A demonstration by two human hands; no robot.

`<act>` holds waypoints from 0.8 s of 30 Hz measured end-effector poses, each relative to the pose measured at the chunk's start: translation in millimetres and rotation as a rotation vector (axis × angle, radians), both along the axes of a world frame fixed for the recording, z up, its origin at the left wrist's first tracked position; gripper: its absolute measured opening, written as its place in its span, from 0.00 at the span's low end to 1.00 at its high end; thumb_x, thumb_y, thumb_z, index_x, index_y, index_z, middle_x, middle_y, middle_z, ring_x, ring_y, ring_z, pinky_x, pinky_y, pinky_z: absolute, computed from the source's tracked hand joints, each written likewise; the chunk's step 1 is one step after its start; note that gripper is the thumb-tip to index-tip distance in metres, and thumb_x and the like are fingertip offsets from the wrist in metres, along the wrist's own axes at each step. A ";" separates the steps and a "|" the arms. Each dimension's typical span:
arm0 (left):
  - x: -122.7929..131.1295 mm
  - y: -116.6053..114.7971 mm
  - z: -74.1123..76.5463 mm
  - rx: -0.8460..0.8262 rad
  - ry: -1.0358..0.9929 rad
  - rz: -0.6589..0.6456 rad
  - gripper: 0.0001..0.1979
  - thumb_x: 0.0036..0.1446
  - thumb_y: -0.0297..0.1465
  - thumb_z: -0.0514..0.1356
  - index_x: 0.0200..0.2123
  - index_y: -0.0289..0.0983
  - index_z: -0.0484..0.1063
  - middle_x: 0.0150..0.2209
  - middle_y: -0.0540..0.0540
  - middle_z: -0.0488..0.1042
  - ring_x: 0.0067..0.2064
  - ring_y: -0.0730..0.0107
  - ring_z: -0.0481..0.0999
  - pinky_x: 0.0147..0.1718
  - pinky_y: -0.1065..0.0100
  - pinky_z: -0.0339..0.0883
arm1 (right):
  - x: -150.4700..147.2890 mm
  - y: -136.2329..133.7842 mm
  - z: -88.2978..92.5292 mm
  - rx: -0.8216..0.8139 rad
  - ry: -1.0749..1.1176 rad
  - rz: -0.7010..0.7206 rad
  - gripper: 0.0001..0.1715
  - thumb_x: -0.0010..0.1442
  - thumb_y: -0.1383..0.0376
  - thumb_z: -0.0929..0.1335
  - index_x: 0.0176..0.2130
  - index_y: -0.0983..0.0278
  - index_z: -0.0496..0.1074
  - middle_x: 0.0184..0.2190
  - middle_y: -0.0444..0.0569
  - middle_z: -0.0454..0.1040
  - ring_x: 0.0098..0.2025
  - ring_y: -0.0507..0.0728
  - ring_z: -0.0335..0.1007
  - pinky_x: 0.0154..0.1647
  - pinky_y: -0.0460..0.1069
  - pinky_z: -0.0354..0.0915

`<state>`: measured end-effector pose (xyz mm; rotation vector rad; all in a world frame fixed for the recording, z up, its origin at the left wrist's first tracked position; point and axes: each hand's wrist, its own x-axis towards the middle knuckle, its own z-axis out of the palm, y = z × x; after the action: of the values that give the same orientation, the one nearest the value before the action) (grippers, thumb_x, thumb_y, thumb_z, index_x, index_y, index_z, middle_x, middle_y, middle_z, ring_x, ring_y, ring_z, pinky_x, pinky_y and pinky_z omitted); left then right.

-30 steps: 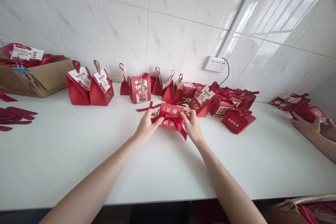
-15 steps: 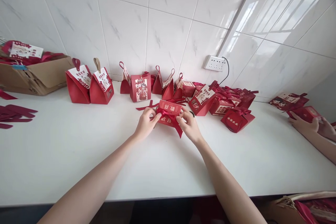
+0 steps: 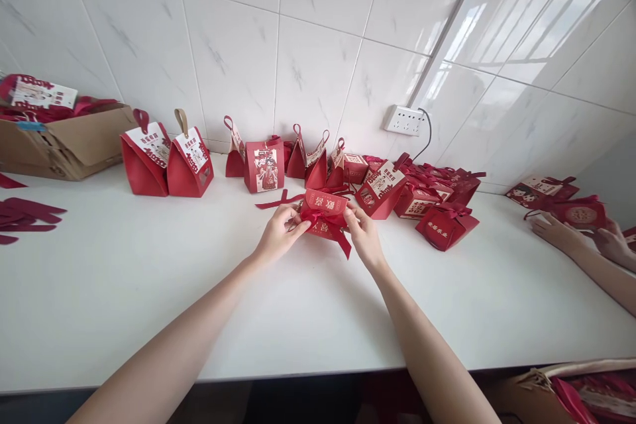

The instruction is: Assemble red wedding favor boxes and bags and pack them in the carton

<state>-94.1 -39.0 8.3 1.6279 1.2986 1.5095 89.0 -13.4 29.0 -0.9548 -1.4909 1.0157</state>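
A small red gift box (image 3: 325, 201) with gold Chinese characters is in front of me on the white table. A red ribbon (image 3: 324, 217) is tied across it in a bow, one tail hanging towards me at the right. My left hand (image 3: 282, 233) is closed at the box's left side, thumb and forefinger pinching beside the bow's left loop. At the right end, my right hand (image 3: 364, 233) has its thumb and fingers closed on the box's edge near the bow. Whether the fingertips grip ribbon as well as card is hard to see.
Behind stand red peaked favour boxes (image 3: 190, 165) and a heap of ribboned boxes (image 3: 422, 202). At left are a cardboard carton (image 3: 89, 142) and loose ribbon strips (image 3: 30, 213). A co-worker's hands (image 3: 561, 233) hold another red box (image 3: 579, 215) at right. A power strip (image 3: 405, 120) is on the wall.
The gift box has shifted slightly right and tilted with both my hands. My right hand's fingers have moved up its right edge. The co-worker's box has turned to show a round gold emblem.
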 end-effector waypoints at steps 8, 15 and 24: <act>-4.4 -0.2 0.9 -0.005 0.042 0.018 0.19 0.55 0.45 0.53 0.22 0.36 0.64 0.39 0.44 0.67 0.39 0.66 0.70 0.37 0.65 0.68 | -1.2 3.9 -5.5 0.051 -0.054 -0.045 0.18 0.51 0.52 0.68 0.24 0.63 0.63 0.53 0.55 0.67 0.50 0.64 0.69 0.43 0.55 0.69; -3.1 2.6 -1.8 0.042 0.024 0.010 0.15 0.45 0.40 0.63 0.22 0.36 0.64 0.41 0.44 0.67 0.46 0.62 0.71 0.43 0.61 0.69 | -3.2 1.8 0.1 -0.028 0.084 -0.017 0.22 0.46 0.49 0.71 0.24 0.64 0.63 0.56 0.56 0.65 0.45 0.64 0.73 0.35 0.52 0.70; -2.3 0.7 4.0 0.004 -0.001 0.017 0.16 0.43 0.42 0.63 0.30 0.37 0.64 0.39 0.46 0.65 0.43 0.65 0.69 0.41 0.63 0.70 | -1.0 6.3 -7.5 0.060 0.056 0.069 0.17 0.50 0.53 0.70 0.27 0.63 0.65 0.56 0.55 0.64 0.50 0.63 0.70 0.43 0.55 0.69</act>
<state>-96.3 -38.3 12.3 1.6221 1.3127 1.5234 88.0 -7.0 21.5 -0.8311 -1.5084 1.0335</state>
